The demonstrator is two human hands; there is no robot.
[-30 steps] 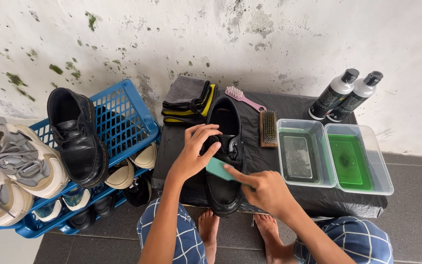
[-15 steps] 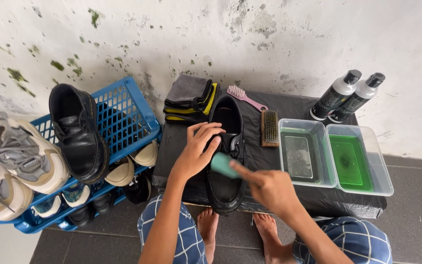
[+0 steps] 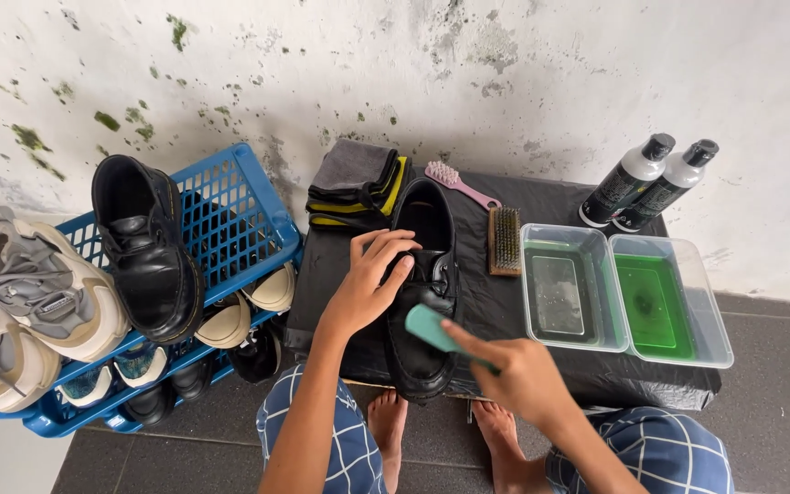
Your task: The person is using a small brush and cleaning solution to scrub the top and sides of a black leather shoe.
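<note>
A black leather shoe [image 3: 424,229] lies on a low table covered in black plastic [image 3: 541,197], toe toward me. My left hand [image 3: 368,284] rests flat on the shoe's left side over the laces, steadying it. My right hand [image 3: 523,375] grips a teal brush [image 3: 433,327] whose head presses on the shoe's vamp near the toe.
Two clear tubs sit to the right, one with cloudy water [image 3: 571,285], one with green liquid [image 3: 665,297]. Two grey bottles [image 3: 646,183], a wooden brush [image 3: 505,240], a pink brush [image 3: 457,183] and folded cloths [image 3: 354,183] lie behind. A blue crate [image 3: 230,220] of shoes stands left.
My right hand and the teal brush have slid a little down and back along the shoe. My left hand has stayed on the shoe.
</note>
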